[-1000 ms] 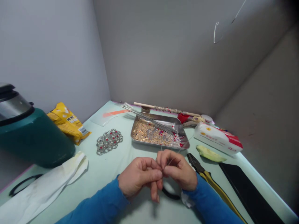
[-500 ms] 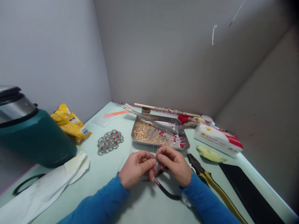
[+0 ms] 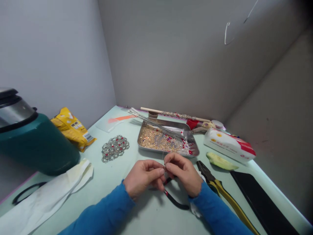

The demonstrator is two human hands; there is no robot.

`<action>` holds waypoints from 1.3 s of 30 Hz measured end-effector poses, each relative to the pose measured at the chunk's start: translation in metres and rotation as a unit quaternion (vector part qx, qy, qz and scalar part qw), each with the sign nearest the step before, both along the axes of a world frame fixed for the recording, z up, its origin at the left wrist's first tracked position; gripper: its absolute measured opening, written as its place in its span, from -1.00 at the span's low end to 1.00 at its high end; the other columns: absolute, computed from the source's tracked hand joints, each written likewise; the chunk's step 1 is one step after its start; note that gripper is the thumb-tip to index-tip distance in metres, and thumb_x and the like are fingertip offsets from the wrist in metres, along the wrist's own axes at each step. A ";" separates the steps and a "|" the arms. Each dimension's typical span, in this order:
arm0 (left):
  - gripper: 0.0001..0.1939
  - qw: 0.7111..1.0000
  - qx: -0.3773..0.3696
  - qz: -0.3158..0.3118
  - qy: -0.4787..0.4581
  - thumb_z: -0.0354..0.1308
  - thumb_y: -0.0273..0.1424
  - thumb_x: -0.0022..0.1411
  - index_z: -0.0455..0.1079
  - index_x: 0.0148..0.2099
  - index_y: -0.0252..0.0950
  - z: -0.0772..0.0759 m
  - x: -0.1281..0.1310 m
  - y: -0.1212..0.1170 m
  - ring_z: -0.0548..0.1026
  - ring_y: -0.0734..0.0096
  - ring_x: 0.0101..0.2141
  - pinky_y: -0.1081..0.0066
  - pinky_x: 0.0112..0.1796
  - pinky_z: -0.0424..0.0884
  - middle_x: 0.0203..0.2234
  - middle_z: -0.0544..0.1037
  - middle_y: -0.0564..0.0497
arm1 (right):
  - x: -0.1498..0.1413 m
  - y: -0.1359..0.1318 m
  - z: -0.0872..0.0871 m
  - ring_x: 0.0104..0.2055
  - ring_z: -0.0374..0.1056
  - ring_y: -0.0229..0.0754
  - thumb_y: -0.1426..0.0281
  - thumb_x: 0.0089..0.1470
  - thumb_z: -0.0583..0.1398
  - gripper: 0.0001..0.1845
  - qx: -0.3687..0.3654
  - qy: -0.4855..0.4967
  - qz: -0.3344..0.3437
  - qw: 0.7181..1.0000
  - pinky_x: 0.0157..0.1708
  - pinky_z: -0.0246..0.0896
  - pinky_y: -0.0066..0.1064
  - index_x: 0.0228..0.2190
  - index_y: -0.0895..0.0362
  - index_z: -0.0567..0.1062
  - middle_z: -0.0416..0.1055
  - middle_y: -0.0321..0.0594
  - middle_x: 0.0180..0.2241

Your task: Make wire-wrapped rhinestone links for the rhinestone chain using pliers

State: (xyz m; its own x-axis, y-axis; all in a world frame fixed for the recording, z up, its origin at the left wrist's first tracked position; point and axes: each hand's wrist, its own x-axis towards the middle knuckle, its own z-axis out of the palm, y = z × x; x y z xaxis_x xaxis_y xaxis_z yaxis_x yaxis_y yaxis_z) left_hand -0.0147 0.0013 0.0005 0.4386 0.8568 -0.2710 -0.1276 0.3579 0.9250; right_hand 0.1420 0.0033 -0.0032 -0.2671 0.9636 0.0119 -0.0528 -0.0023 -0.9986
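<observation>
My left hand [image 3: 146, 178] and my right hand [image 3: 183, 173] meet just in front of a metal tray [image 3: 168, 152], fingertips pinched together. A thin wire [image 3: 163, 157] rises from between them; what else sits in the pinch is too small to make out. Gold, red and clear beads [image 3: 156, 138] fill much of the tray, and a bundle of straight wires [image 3: 151, 122] lies slantwise across it. Partly hidden beneath my hands, small pliers with black and red handles [image 3: 177, 203] rest on the table. To the left lies a beaded wire mesh piece [image 3: 114, 148] with red beads.
Large yellow-handled pliers [image 3: 226, 197], a black flat object [image 3: 259, 199], a green peel-like piece [image 3: 221, 161] and a tissue pack [image 3: 230, 145] lie at right. A teal flask [image 3: 41, 143], yellow packet [image 3: 73, 127] and white cloth [image 3: 53, 195] occupy the left. A beaded stick [image 3: 176, 115] lies behind.
My hands stay pinched together in nearly the same place, with only slight finger movement. The camera view has shifted a little.
</observation>
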 end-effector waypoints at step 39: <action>-0.77 0.995 0.011 -0.028 -0.099 0.18 -0.31 0.06 0.26 -0.40 -0.37 -0.005 0.004 -0.006 0.40 0.53 -0.72 0.40 -0.54 0.39 -0.63 0.45 0.08 | -0.001 0.001 -0.013 -0.59 0.11 -0.40 0.38 -0.01 0.21 -0.88 0.032 0.150 0.010 0.988 -0.61 0.00 -0.51 -0.47 0.10 0.33 0.22 -0.38 -0.48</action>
State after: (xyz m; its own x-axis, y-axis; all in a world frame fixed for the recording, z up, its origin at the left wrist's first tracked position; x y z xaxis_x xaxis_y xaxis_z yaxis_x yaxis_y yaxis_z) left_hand -0.0102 -0.0046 -0.0043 0.5285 0.8344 -0.1565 -0.2883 0.3498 0.8914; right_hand 0.1409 0.0046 -0.0161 -0.2612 0.9530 0.1536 -0.3473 0.0557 -0.9361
